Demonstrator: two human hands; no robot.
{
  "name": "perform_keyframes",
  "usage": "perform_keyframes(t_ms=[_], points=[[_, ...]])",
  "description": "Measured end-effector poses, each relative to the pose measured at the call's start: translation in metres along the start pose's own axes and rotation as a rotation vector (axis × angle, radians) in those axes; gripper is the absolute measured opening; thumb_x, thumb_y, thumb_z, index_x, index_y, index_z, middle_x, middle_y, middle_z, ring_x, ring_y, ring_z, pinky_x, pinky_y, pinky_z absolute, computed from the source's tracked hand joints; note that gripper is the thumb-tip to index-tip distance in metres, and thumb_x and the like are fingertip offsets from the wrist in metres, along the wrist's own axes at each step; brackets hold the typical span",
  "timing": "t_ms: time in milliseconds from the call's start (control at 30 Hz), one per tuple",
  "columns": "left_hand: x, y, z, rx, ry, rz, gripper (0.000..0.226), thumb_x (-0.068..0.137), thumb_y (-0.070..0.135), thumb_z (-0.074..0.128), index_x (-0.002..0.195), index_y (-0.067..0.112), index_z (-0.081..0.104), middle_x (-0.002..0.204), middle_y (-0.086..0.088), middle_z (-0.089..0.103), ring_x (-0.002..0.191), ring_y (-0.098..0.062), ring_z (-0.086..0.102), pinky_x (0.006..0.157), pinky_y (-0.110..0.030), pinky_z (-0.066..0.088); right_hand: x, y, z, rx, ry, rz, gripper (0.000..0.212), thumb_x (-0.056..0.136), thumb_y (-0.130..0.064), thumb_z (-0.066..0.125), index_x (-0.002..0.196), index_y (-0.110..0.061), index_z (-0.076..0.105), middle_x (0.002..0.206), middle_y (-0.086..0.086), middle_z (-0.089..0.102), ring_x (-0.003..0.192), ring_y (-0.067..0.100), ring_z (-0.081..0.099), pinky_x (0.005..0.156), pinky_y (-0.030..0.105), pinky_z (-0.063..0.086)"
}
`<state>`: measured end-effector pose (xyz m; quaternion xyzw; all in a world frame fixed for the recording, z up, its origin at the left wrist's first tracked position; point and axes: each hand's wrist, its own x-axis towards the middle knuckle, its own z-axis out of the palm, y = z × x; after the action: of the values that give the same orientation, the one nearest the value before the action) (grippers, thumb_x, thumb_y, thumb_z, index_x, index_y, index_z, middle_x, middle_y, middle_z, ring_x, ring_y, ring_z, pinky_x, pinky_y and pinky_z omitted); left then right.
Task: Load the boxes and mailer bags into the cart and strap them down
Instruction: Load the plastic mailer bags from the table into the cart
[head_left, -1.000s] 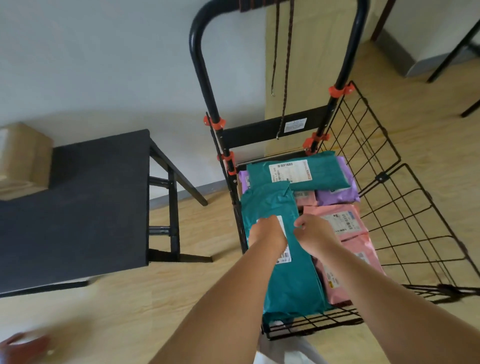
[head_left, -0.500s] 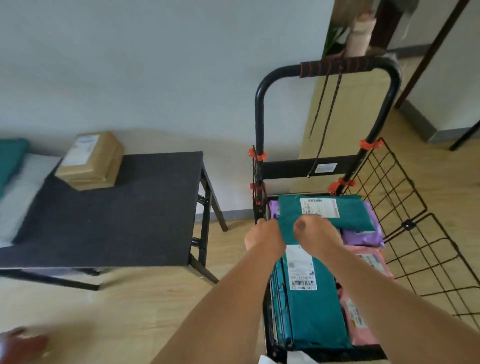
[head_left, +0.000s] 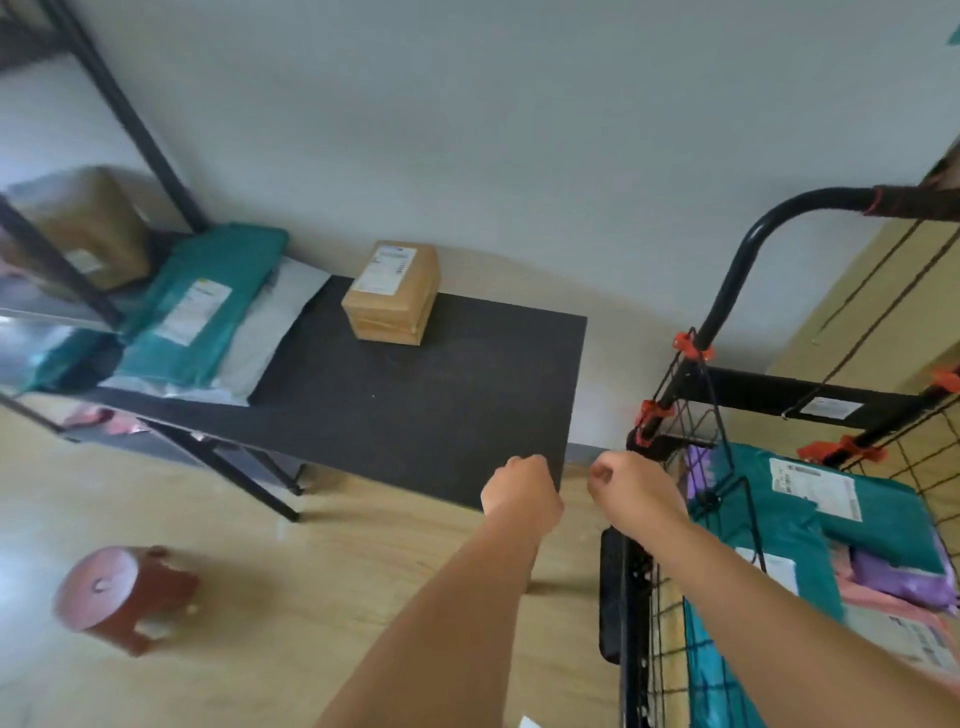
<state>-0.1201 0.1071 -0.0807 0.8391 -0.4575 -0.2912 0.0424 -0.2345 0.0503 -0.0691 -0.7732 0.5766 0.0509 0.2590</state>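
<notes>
Hands (head_left: 522, 491) (head_left: 636, 486) now off teal mailer (head_left: 779, 530)

Both my bare forearms stretch forward side by side; my left hand (head_left: 522, 491) is curled into a fist, gripping nothing; my right hand (head_left: 631, 486) is curled too, thumb against bent fingers, near the left but apart.

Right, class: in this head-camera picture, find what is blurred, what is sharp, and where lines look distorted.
Head view: the red stool and shelf box are motion-smeared; the cardboard box on the table is fairly sharp; the shelf upright tilts, wide-angle distortion.
</notes>
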Motion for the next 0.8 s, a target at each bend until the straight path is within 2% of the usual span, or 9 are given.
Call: perform_keyframes(t_ms=[100, 200, 333, 433, 800], points=[[0.004, -0.048, -0.017, -0.032, 0.018, -0.029, 0.035, 0.088, 0.014, 0.053, 0.123, 0.015, 0.056, 0.122, -0.007, 0.059, 0.11, -0.029, 0.058, 0.086, -0.037, 0.05, 0.002, -0.048, 0.018, -0.021, -0.018, -0.041, 0.025, 0.099, -0.023, 0.047, 0.112, -0.027, 0.068, 0.114, 0.0, 0.067, 0.1, 0.023, 0.062, 0.072, 0.027, 0.045], [0.01, -0.095, -0.031, -0.066, 0.031, -0.048, 0.037, 0.09, 0.016, 0.054, 0.126, 0.016, 0.055, 0.126, -0.007, 0.056, 0.114, -0.028, 0.056, 0.088, -0.035, 0.048, 0.004, -0.091, 0.039, -0.009, -0.042, -0.054, 0.025, 0.099, -0.026, 0.046, 0.112, -0.029, 0.067, 0.111, -0.004, 0.066, 0.091, 0.018, 0.06, 0.067, 0.026, 0.044], [0.016, -0.155, -0.053, -0.119, 0.048, -0.088, 0.037, 0.09, 0.015, 0.053, 0.127, 0.017, 0.054, 0.126, -0.006, 0.055, 0.114, -0.027, 0.055, 0.088, -0.035, 0.048, 0.007, -0.146, 0.064, -0.004, -0.052, -0.046, 0.022, 0.098, -0.028, 0.047, 0.108, -0.032, 0.067, 0.104, -0.005, 0.068, 0.09, 0.019, 0.063, 0.072, 0.029, 0.052], [0.018, -0.196, -0.071, -0.174, 0.093, -0.117, 0.037, 0.089, 0.014, 0.052, 0.125, 0.018, 0.055, 0.124, -0.006, 0.054, 0.112, -0.027, 0.055, 0.084, -0.035, 0.048, 0.009, -0.185, 0.08, 0.037, -0.077, -0.055, 0.019, 0.098, -0.029, 0.049, 0.105, -0.032, 0.067, 0.101, -0.006, 0.067, 0.088, 0.018, 0.064, 0.078, 0.037, 0.058], [0.02, -0.294, -0.119, -0.276, 0.305, -0.241, 0.038, 0.092, 0.017, 0.05, 0.13, 0.022, 0.052, 0.125, -0.005, 0.051, 0.113, -0.025, 0.051, 0.085, -0.034, 0.045, 0.013, -0.288, 0.11, 0.189, -0.125, -0.163, 0.019, 0.096, -0.026, 0.049, 0.095, -0.028, 0.068, 0.09, -0.005, 0.07, 0.084, 0.019, 0.068, 0.08, 0.039, 0.058]])
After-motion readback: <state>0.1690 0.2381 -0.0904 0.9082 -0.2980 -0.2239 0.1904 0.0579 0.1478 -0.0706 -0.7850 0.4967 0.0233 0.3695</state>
